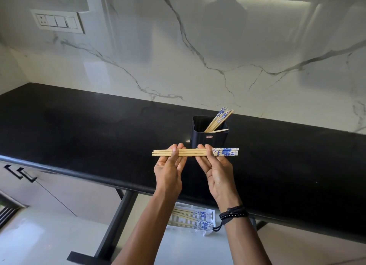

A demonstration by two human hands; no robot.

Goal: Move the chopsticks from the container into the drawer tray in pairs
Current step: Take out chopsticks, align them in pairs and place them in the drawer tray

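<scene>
Holding the chopsticks [190, 152] level above the black counter [99, 130], we pinched them with both hands. The left hand [169, 165] took them near the thin tips, thumb in front and fingers behind. The right hand [216, 171] took them in the same way, just where the painted part began. We judged them very light, stiff and smooth, so they could easily roll or slide against each other. A hold near the middle, with the sticks pressed flat together, seemed to us the safest. They were of pale bamboo colour, with blue flowers on white at the thick ends. We could count three tips; perhaps a fourth was hidden. Just behind stood the dark container [208, 139], with the remaining sticks [218, 119] leaning in it. The white drawer tray [194, 207] lay below the counter edge, with stored pairs [186, 213] inside.
</scene>
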